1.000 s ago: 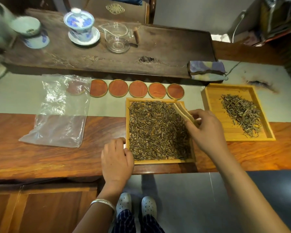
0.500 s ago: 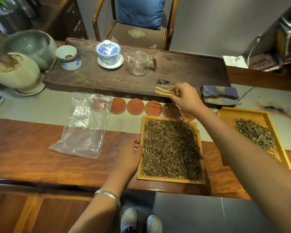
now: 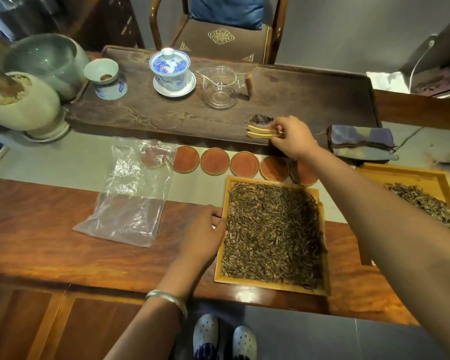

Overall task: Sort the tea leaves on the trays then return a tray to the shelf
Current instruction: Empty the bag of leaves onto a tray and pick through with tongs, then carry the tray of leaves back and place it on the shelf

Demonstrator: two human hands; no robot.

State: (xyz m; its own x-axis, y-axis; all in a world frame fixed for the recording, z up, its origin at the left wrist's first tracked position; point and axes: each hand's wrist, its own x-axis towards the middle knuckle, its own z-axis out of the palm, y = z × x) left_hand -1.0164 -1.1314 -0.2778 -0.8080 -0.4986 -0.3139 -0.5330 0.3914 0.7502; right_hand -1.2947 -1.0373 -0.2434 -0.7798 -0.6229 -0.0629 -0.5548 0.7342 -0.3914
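A square bamboo tray (image 3: 325, 245) full of dark tea leaves (image 3: 273, 232) lies at the table's front edge. My left hand (image 3: 202, 232) rests against its left rim, fingers curled on the edge. My right hand (image 3: 292, 137) is stretched out over the dark wooden tea board (image 3: 309, 100), pinching bamboo tweezers (image 3: 260, 132) that lie low over the board's front edge. A second bamboo tray (image 3: 411, 175) with a smaller heap of paler leaves (image 3: 424, 203) sits at the right, partly hidden by my right forearm.
A row of round red coasters (image 3: 244, 165) lies behind the near tray. A clear plastic bag (image 3: 133, 193) lies to the left. On the tea board stand a lidded gaiwan (image 3: 170, 71), a glass pitcher (image 3: 220, 85) and a small cup (image 3: 105, 77). A folded cloth (image 3: 361, 142) sits right.
My right hand lifted the tweezers off the near tray and carried them back onto the tea board's front edge. My left hand stayed on the tray's left rim. The view tilted upward.
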